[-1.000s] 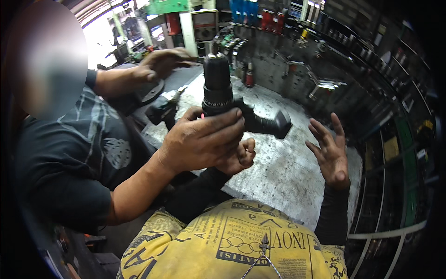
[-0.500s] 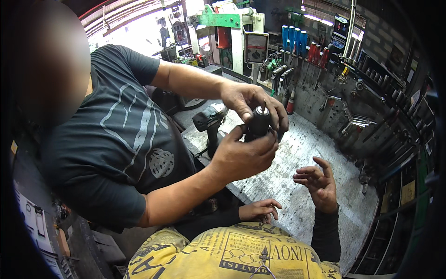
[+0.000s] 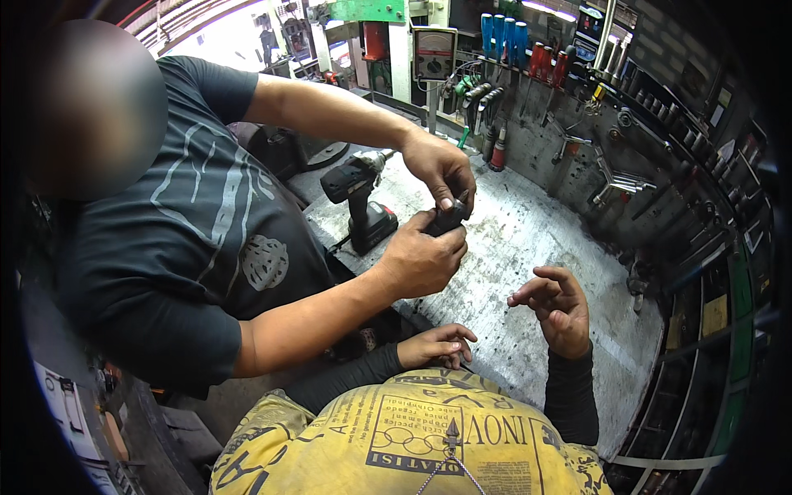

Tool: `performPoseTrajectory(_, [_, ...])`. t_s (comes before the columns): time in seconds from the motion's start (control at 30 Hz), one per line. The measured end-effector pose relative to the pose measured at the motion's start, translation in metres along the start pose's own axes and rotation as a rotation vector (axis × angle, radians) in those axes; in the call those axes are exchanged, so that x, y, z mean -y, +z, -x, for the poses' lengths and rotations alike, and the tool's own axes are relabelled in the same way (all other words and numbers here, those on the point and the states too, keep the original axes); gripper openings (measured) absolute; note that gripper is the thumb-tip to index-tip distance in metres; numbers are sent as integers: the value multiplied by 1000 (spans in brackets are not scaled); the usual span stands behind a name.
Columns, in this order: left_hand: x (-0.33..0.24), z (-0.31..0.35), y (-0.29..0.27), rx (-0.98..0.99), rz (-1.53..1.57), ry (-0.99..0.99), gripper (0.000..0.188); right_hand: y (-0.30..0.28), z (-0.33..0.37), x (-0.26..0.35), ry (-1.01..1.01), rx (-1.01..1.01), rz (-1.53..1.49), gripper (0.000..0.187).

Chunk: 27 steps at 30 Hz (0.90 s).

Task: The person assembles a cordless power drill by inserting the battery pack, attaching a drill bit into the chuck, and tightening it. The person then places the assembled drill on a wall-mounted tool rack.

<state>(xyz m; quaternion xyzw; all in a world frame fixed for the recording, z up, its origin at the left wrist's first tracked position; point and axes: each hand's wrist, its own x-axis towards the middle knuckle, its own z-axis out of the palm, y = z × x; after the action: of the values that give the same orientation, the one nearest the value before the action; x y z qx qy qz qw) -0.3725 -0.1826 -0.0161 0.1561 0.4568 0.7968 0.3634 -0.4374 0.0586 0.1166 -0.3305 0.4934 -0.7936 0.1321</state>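
My left hand (image 3: 437, 346) hangs at the bench's near edge, in front of my yellow shirt. Its fingers are loosely stretched and hold nothing. Over the right part of the bench I hold up my right hand (image 3: 561, 313), fingers apart and a little bent, with nothing in them. Beyond my left hand, a co-worker's two hands grip a dark cylindrical tool part (image 3: 446, 218). Its far end is partly covered by their fingers, so its exact kind is hidden. Left of those hands a black cordless power tool (image 3: 356, 186) stands upright on its battery.
The scuffed metal workbench (image 3: 528, 239) reaches to a tool wall with screwdrivers (image 3: 503, 37), spanners (image 3: 619, 177) and sockets. A meter (image 3: 435, 54) hangs at the back. The co-worker in a dark shirt (image 3: 190, 214) leans in from the left. Shelving (image 3: 701, 330) borders the right.
The co-worker's hands have lowered the dark part and tilted it; the upper hand now pinches its end. My hands keep nearly the same pose. The whole view has shifted slightly.
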Motion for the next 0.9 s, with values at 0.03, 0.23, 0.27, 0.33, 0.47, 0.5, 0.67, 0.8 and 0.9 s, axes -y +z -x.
performPoseTrajectory(0.03, [1, -1, 0, -1, 20, 0, 47, -1, 3, -1, -3, -5, -1, 64])
performPoseTrajectory(0.23, [8, -7, 0, 7, 88, -30, 47, -7, 21, 4, 12, -94, 78, 63])
performPoseTrajectory(0.27, [8, -8, 0, 7, 93, -37, 47, -8, 25, 6, 13, -117, 88, 63])
performPoseTrajectory(0.33, [9, -9, 0, 11, 107, -43, 47, -10, 30, 9, 9, -159, 108, 62])
performPoseTrajectory(0.47, [10, -11, 0, 39, 128, -41, 47, -12, 39, 8, 6, -214, 103, 62])
performPoseTrajectory(0.5, [11, -11, -1, 34, 121, -41, 47, -12, 40, 7, 11, -219, 107, 62])
performPoseTrajectory(0.67, [11, -10, -3, 52, 134, -31, 47, -12, 45, 2, 30, -244, 104, 60])
performPoseTrajectory(0.8, [12, -8, -4, 55, 111, -7, 46, -11, 46, -1, 35, -248, 117, 60])
performPoseTrajectory(0.9, [15, -5, -4, 43, 124, -8, 46, -9, 46, -4, 47, -256, 113, 60])
